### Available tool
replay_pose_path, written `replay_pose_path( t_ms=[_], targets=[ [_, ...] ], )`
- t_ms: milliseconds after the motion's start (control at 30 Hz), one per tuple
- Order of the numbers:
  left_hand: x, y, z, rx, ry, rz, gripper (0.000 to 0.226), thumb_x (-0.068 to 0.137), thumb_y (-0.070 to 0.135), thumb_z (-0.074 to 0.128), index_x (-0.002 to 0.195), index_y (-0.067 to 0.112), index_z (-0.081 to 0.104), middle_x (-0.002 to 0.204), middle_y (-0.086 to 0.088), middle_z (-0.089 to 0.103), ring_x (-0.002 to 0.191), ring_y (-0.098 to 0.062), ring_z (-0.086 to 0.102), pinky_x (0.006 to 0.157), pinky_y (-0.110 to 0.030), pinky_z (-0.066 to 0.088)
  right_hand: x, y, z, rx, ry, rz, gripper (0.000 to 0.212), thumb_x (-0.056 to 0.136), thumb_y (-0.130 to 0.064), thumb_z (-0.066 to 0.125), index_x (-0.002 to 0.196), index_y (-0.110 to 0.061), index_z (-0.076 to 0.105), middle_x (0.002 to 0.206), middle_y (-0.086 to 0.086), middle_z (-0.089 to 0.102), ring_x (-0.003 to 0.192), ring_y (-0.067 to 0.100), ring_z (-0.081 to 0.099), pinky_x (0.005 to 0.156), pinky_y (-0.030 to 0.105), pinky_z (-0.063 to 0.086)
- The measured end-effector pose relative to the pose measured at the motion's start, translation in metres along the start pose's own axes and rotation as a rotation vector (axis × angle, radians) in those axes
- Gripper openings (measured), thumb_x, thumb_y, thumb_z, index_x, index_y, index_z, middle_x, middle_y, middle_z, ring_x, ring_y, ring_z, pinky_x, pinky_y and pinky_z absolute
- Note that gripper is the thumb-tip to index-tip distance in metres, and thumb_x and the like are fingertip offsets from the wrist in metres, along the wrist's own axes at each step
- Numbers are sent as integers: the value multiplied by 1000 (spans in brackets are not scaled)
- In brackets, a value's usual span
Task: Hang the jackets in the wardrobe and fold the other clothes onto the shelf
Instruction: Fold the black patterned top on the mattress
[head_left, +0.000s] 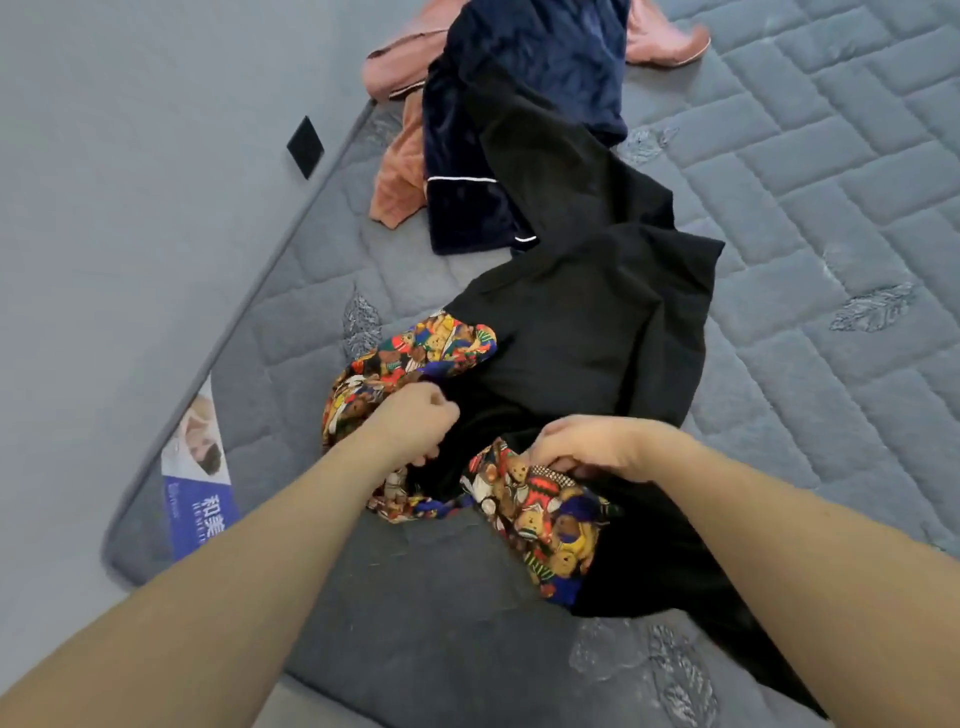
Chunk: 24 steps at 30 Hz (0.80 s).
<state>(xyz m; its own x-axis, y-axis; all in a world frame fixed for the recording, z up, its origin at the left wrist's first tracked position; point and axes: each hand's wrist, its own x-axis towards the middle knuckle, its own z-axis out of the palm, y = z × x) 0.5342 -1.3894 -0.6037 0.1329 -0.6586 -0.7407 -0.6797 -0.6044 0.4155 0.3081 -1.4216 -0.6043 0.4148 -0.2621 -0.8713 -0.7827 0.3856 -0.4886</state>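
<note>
**Both hands grip the black jacket at its near end on the mattress**

At the far left, a pale grey wall (104, 208) carries a small black rectangular patch (305, 147). Just beside it lies the grey quilted mattress (831, 218), its rounded corner bearing a blue and white printed label (200, 483).

The person's left hand (415, 423) is curled into a fist, its fingers closed on the bear-print lining (415, 353) and black cloth at the jacket's near left edge. The right hand (587, 447), a little further right, has its fingers bent down and pinches the black fabric together with another fold of the same bright lining. Both forearms reach in from the bottom of the frame.

The black jacket (597, 322) lies on the mattress between and beyond the hands. Its long axis runs from the near right of the mattress, up and away to the far middle, slightly slanted toward the left. The near end, turned open to show the lining, points toward the person; the narrower far end points away and lies over the other clothes.

Beyond it, a navy velvet garment (524, 67) with thin white piping lies partly under the jacket's far end. A pink garment (400, 171) shows from beneath the navy one on its left side and again at the top right.
</note>
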Motion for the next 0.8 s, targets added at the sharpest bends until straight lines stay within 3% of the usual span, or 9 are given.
replay_pose_path(
  t_ms=[67, 100, 200, 267, 367, 467, 600, 700, 800],
  targets=[
    [8, 19, 3, 316, 228, 368, 34, 92, 34, 51, 125, 27, 51, 129, -1, 53, 121, -25, 49, 91, -47, 47, 4, -2, -24, 109, 161, 5, 31, 87, -45, 65, 103, -19, 65, 98, -5, 64, 93, 13, 58, 76, 28, 43],
    [14, 17, 4, 489, 261, 414, 48, 93, 40, 50, 139, 33, 41, 149, 1, 34, 138, -27, 30, 100, -54, 39, 8, -2, -32, 104, 278, 19, 32, 87, -45, 66, 102, -18, 64, 98, -2, 63, 91, 15, 57, 75, 29, 43],
    [31, -7, -11, 753, 101, -30, 61, 97, 49, 36, 153, 34, 19, 165, 0, -1, 149, -36, -7, 107, -71, 16, 22, 1, -48, -75, 663, 174, 40, 87, -45, 63, 117, -20, 57, 119, 7, 54, 111, 28, 53, 95, 39, 44],
    [36, -18, -22, 926, -127, -331, 61, 96, 48, 37, 153, 28, 27, 163, -8, 14, 148, -39, 8, 101, -77, 21, 28, 5, -56, -159, 846, 292, 54, 85, -46, 59, 132, -21, 48, 135, 10, 43, 125, 34, 43, 105, 44, 35],
    [51, -6, -29, 945, -248, -228, 50, 94, 31, 42, 140, 13, 51, 145, -16, 48, 132, -39, 46, 103, -59, 41, 39, 14, -74, -15, 1041, 419, 72, 81, -44, 59, 143, -18, 33, 149, 12, 29, 135, 37, 29, 112, 49, 25],
    [81, 35, -19, 612, 48, 30, 47, 91, 30, 41, 133, 12, 52, 139, -16, 50, 125, -37, 50, 99, -45, 43, 50, 27, -99, 563, 1041, 410, 89, 82, -41, 66, 149, -11, 16, 152, 14, 28, 133, 41, 35, 109, 54, 34],
    [117, 67, -11, 396, 314, 109, 49, 89, 32, 46, 134, 12, 42, 138, -15, 46, 126, -38, 43, 101, -48, 36, 54, 42, -120, 807, 1033, 411, 95, 78, -38, 76, 148, -10, 18, 150, 14, 35, 129, 40, 41, 105, 53, 40],
    [136, 60, -15, 277, 263, -76, 53, 88, 37, 52, 133, 10, 43, 136, -16, 50, 125, -37, 47, 102, -46, 39, 53, 52, -126, 940, 923, 354, 87, 78, -32, 77, 147, -7, 29, 143, 14, 47, 122, 37, 52, 103, 52, 43],
    [138, 62, -19, 10, 117, -10, 30, 84, 22, 56, 112, 10, 59, 114, -12, 65, 99, -30, 60, 88, -38, 51, 40, 59, -132, 1042, 675, 203, 56, 78, -48, 74, 123, -14, 65, 120, 8, 69, 106, 31, 66, 94, 45, 50]
  ],
)
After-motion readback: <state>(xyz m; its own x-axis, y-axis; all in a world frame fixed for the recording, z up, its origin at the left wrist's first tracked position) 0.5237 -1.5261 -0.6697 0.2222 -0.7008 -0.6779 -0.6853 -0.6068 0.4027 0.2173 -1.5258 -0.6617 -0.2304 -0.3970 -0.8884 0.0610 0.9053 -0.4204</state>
